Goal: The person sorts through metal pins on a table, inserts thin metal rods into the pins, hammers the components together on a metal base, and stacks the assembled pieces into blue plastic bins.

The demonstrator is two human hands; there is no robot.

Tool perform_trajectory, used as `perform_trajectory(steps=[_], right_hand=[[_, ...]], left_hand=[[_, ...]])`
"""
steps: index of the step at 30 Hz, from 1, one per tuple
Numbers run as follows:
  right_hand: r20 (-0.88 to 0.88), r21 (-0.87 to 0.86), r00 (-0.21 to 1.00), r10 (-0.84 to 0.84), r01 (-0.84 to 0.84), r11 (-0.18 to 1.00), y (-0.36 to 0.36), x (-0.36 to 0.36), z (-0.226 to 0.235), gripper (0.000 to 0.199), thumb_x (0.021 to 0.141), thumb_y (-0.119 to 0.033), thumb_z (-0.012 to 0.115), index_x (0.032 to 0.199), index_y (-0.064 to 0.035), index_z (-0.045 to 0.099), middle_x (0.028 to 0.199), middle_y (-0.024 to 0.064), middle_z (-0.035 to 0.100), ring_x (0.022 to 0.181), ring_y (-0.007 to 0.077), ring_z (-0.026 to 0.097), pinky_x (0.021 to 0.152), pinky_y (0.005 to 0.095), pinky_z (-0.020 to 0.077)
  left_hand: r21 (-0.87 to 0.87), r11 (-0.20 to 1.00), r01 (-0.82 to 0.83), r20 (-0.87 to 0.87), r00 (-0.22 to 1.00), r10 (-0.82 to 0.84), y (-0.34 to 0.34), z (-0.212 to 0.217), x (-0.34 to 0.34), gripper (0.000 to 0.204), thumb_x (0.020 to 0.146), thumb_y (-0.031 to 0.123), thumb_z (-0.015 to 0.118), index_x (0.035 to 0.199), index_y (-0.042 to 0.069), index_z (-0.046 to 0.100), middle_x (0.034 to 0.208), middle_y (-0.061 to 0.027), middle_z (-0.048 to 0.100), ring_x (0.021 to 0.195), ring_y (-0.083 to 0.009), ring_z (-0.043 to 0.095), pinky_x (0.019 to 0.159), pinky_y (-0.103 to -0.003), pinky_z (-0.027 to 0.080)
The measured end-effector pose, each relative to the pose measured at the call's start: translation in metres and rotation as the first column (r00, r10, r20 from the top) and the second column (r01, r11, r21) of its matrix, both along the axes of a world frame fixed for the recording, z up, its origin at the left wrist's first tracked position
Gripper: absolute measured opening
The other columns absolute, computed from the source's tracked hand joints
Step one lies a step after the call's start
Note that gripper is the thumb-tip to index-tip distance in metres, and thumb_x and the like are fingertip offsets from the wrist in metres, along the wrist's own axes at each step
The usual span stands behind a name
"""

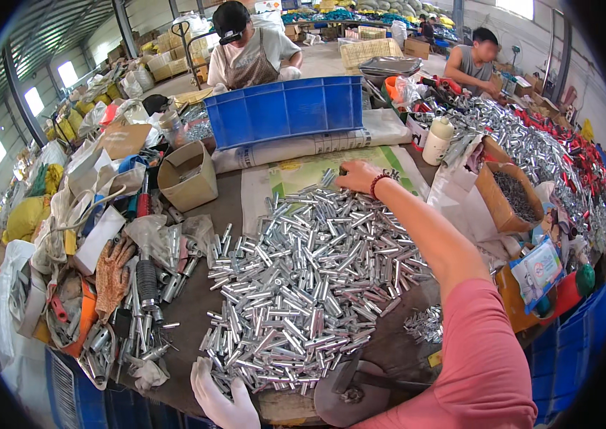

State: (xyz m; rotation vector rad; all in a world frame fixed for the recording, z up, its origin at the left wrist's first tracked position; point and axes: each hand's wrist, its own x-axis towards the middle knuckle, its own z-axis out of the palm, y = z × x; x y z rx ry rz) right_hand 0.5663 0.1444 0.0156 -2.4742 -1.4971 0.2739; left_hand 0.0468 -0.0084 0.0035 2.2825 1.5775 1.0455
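A broad heap of short silvery metal tubes [310, 279] covers the middle of the worktable. Over the heap's far edge reaches my bare right hand [359, 177], a dark red bead bracelet at its wrist. Its fingers are curled, with a few tubes at their tips; the palm side is hidden. At the near left edge of the heap is my left hand [223, 398] in a white glove, thumb apart from the fingers, holding nothing visible. Close to it, a round dark metal plate with a bar [349, 393] lies at the table's front edge.
A blue plastic crate [285, 111] stands beyond the heap, with a cardboard box [187, 175] to its left. Gloves and tools [113, 279] crowd the left side. At right are a cream bottle [439, 141] and a box of small screws [510, 194]. Two people sit farther back.
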Motion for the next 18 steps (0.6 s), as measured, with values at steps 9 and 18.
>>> perform_trajectory(steps=[9,18], right_hand=[[-0.065,0.127,0.996,0.068,-0.059,0.99,-0.007,-0.013,-0.003,0.052,0.084,-0.05,0.06,0.12,-0.0163,0.075,0.117,0.019,0.073,0.112,0.0381,0.068,0.097,0.0475,0.053],[-0.035,0.182,0.987,0.157,-0.148,0.972,-0.028,-0.045,0.006,0.048,0.083,-0.053,0.067,0.109,-0.0142,0.077,0.102,0.0166,0.076,0.098,0.0355,0.072,0.089,0.0448,0.0563]], left_hand=[[-0.012,1.0,-0.012,-0.019,1.0,0.012,0.001,0.0,0.002,0.048,0.094,0.013,0.069,0.138,-0.004,0.057,0.139,-0.024,0.06,0.13,-0.042,0.055,0.114,-0.048,0.041],[-0.027,1.0,-0.006,0.039,0.999,0.007,0.003,-0.009,0.0,0.063,0.081,0.01,0.068,0.141,-0.005,0.053,0.137,-0.0235,0.06,0.132,-0.0445,0.052,0.114,-0.053,0.037]])
